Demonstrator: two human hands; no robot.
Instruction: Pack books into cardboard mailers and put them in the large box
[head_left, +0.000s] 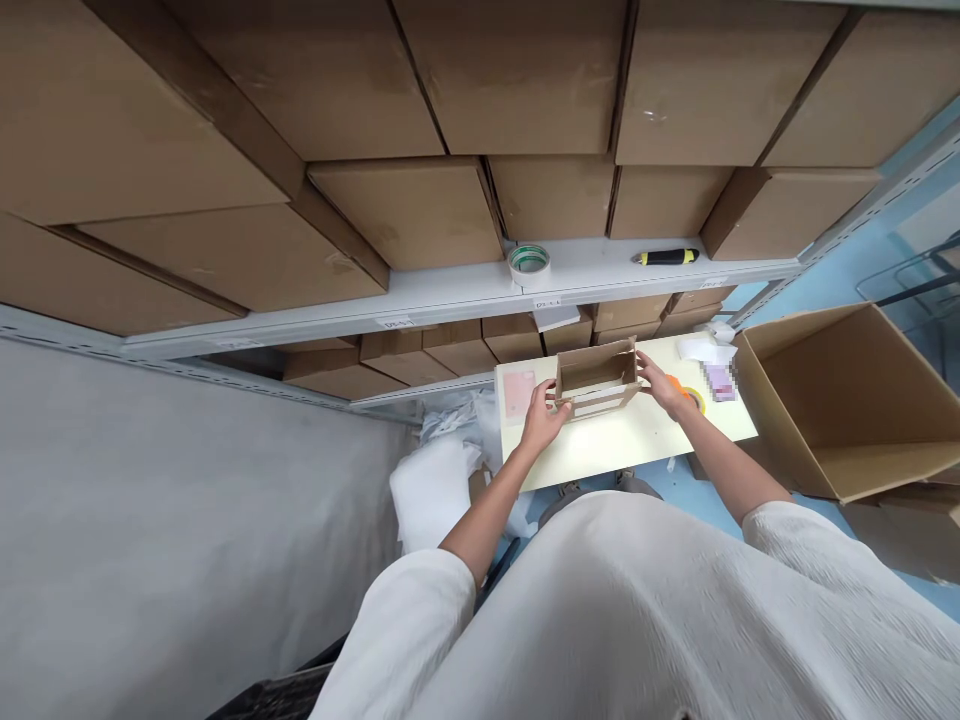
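Observation:
A small cardboard box (600, 402) with its top open stands on a pale yellow table (592, 457), held between my two hands. My left hand (544, 418) grips its left end, thumb on the near side and fingers round the edge. At the opposite end, my right hand (658, 384) has its fingers against the box's right side. Just beyond the right hand lies a roll of yellow and orange tape (696, 400), partly covered by the hand and wrist. A pink flat item (519, 393) rests on the table left of the box.
Shelves of cardboard boxes (551, 195) rise ahead; a tape roll (529, 264) and a black-yellow cutter (667, 257) lie on the shelf edge (585, 265). A large open carton (862, 390) stands right. White packing material (431, 490) is heaped left of the table, near a grey wall (187, 500).

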